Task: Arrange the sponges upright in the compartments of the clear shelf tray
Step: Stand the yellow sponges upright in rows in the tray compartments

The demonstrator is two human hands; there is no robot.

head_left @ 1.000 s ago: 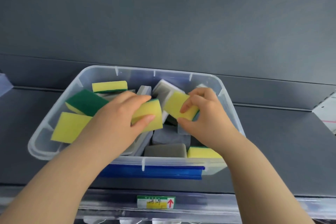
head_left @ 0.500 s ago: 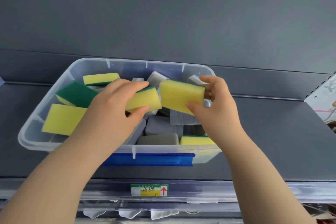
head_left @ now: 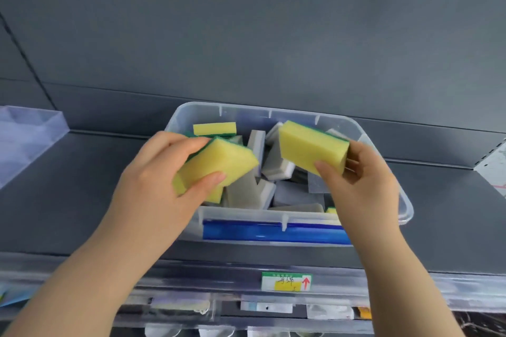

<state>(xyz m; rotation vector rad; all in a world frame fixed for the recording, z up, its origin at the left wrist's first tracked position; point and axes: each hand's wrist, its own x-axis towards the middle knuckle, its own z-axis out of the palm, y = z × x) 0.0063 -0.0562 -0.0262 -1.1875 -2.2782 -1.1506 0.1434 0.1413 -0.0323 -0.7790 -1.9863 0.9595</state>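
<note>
My left hand (head_left: 158,180) grips a yellow sponge with a green back (head_left: 216,165) above the left side of a clear plastic bin (head_left: 388,139). My right hand (head_left: 361,180) pinches a second yellow and green sponge (head_left: 312,146) over the bin's middle. Inside the bin lie several grey and white sponges (head_left: 246,191) and another yellow sponge (head_left: 215,128) standing at the back. The clear shelf tray (head_left: 24,134) with compartments sits at the far left edge of the shelf, only partly in view.
The bin stands on a dark grey shelf (head_left: 451,213) with a dark back panel behind it. A blue handle (head_left: 273,232) runs along the bin's front. A price label (head_left: 286,281) with a red arrow hangs on the shelf's front rail. Items on a lower shelf show below.
Both hands have lifted their sponges up out of the bin and slightly apart. The view has swung left, bringing the clear shelf tray into view at the left edge.
</note>
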